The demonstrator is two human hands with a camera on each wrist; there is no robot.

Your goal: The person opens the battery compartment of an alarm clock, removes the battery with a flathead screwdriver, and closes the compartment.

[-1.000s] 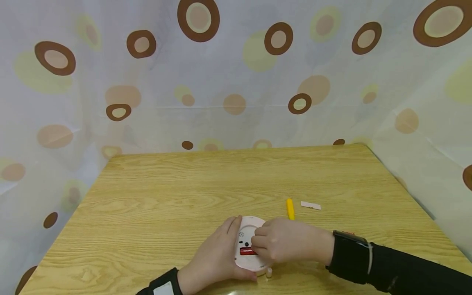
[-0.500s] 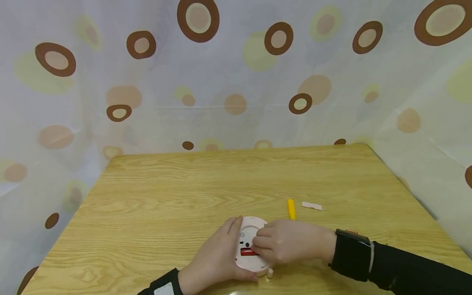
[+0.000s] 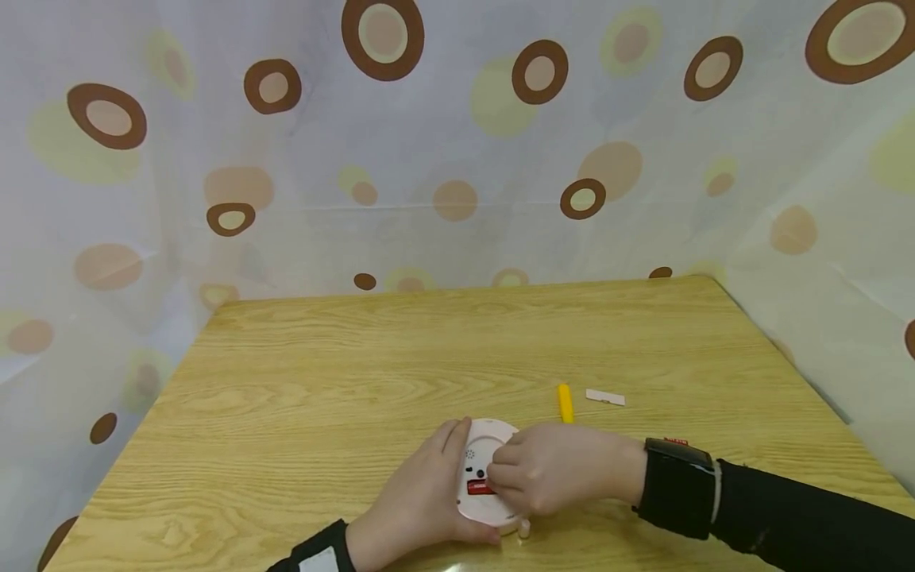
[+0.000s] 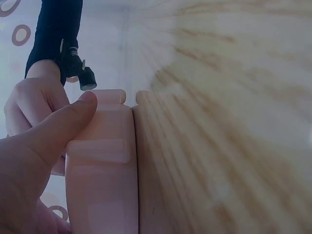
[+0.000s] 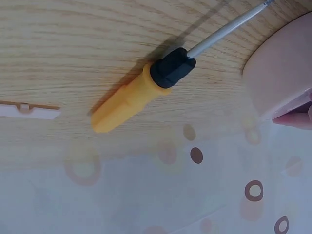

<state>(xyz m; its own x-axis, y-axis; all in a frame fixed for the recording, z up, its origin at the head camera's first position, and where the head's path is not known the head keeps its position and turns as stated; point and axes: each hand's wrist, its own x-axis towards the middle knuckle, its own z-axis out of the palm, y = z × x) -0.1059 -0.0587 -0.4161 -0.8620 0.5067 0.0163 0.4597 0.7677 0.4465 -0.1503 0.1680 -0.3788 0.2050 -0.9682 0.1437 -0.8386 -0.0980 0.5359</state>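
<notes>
The round pink-white device (image 3: 484,477) lies back-up on the wooden table (image 3: 357,381) near its front edge, and you have both hands on it. From your head view you see its back: small dark holes and a red piece (image 3: 480,488) in an open slot. Your left hand (image 3: 418,500) cups its left rim, fingers curled round the edge and holding it. Your right hand (image 3: 550,475) lies across its right half, fingers bent, the tips down at the red piece; whether they pinch it or only touch it you cannot tell from here.

Your left wrist view shows what the head view hides: the device (image 4: 100,165) seen edge-on, lying flat on the table, your left thumb (image 4: 58,129) pressed along its side wall, and your right hand (image 4: 34,97) behind it.

Your right wrist view misses the grip almost wholly; only a curve of the device (image 5: 280,73) and a fingertip (image 5: 295,119) show at the right edge. It gives you instead the screwdriver (image 5: 146,90) with its yellow handle, black collar and metal shaft, lying on the table just beyond the device, and a small pale flat piece (image 5: 29,109) with a notch, farther off. Both lie untouched, beyond your right hand in the head view: screwdriver (image 3: 565,403), flat piece (image 3: 604,397).
</notes>
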